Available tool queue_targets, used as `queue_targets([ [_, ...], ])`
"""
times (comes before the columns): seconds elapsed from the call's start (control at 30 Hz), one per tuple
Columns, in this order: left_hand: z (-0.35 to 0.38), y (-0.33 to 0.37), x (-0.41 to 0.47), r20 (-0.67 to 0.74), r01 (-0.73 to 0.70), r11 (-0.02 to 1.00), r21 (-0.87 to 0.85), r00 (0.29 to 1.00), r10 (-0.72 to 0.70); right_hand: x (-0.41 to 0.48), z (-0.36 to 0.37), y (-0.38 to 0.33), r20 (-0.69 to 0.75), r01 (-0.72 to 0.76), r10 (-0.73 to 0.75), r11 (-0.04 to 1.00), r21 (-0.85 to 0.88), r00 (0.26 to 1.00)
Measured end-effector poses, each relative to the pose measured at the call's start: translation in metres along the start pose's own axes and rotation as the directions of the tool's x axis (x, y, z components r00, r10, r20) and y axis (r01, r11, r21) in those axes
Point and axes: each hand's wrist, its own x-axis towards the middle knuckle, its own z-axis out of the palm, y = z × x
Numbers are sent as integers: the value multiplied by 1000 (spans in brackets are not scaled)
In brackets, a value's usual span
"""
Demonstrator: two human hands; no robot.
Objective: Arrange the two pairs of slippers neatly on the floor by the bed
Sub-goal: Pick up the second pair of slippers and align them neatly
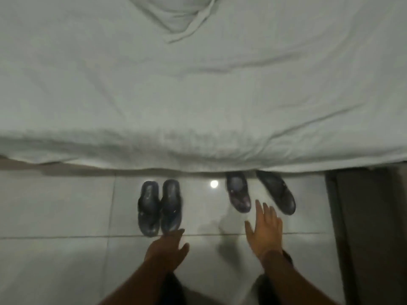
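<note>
**Inspector:** Surface first. The floor [66, 205] is pale glossy tile with thin grout lines, and one round light reflection [214, 184] shows between the two pairs. The bed [198, 95] fills the upper part of the view under a creased white sheet, its edge overhanging the tiles. A dark upright panel [363, 227] stands at the far right; I cannot tell what it belongs to.

**Assistant:** And the hands?

**Inspector:** The left hand [167, 247] reaches forward, palm down and fingers loosely bent, holding nothing. Its fingertips lie at the near end of the left pair of slippers [159, 208]; the blur prevents me from confirming contact. The right hand [265, 227] is spread flat with fingers apart, empty, and its fingertips sit just short of the right pair.

**Assistant:** Position of the slippers?

**Inspector:** The left pair sits side by side, edges touching, parallel, a little out from the bed. The right pair is uneven: the left slipper of the right pair [238, 193] and the right slipper of the right pair [278, 191] are apart, splayed outward towards the near end, with their far ends tucked beneath the sheet's edge.

**Assistant:** Any obstruction?

**Inspector:** The overhanging sheet hides those far ends. Both forearms are bare.
</note>
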Motion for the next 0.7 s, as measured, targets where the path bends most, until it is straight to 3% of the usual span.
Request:
queue_targets([
  [0.07, 10, 30, 1, -2, 84, 996, 25, 996, -84, 19, -6, 31, -9, -12, 11, 999, -48, 1000],
  [0.17, 51, 77, -5, 53, 119, 991, -64, 992, -116, 33, -6, 84, 113, 3, 2, 999, -49, 994],
  [0.27, 92, 142, -21, 46, 40, 991, -127, 998, -35, 41, -14, 130, 126, 63, -61, 998, -7, 990],
  [0.43, 123, 229, -21, -75, -39, 997, -60, 997, 34, 57, -38, 179, 151, 223, -216, 974, -30, 965],
  [0.57, 125, 280, 4, -193, -96, 995, -34, 977, 88, 84, -43, 211, 153, 253, -242, 966, -54, 958],
  [0.7, 121, 290, 47, -254, -83, 996, -14, 964, 77, 122, -19, 230, 187, 234, -218, 970, -69, 958],
])
